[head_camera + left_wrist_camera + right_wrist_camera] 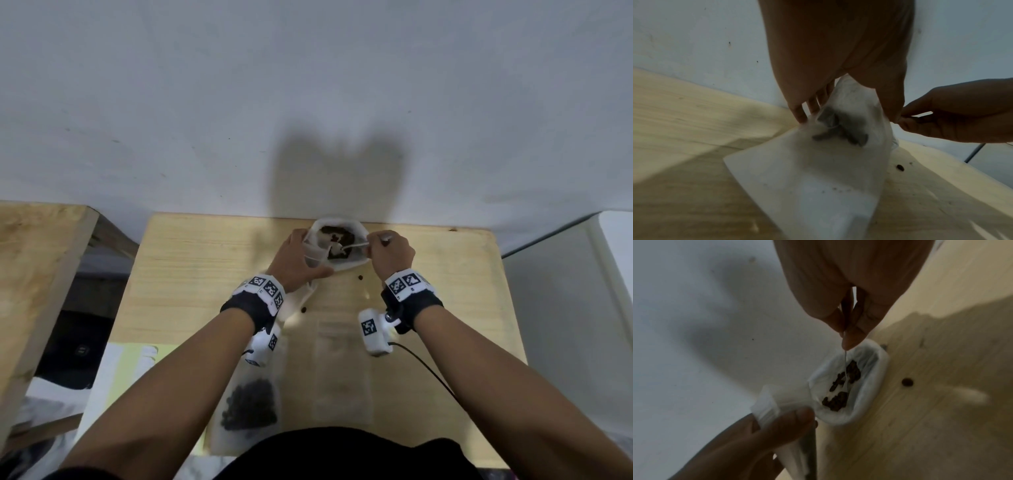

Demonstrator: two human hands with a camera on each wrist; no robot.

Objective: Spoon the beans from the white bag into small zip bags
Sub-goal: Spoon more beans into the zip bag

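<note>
The white bag (356,262) stands open at the table's far edge with dark beans (337,236) inside. My right hand (371,245) pinches the thin handle of a white spoon (352,246); its bowl is down among the beans (838,399) in the white bag (865,402). Just left of the bag's mouth, my left hand (308,257) grips a small translucent zip bag (313,255) by its top. That zip bag (807,178) hangs down to the table. The spoon's handle (845,356) shows below my right fingertips.
A zip bag holding beans (250,407) lies near the front edge at the left, and a flat zip bag (342,370) lies beside it. Loose beans (360,277) lie on the wooden table (205,274). A wall rises right behind the table. A black cable (428,370) trails from my right wrist.
</note>
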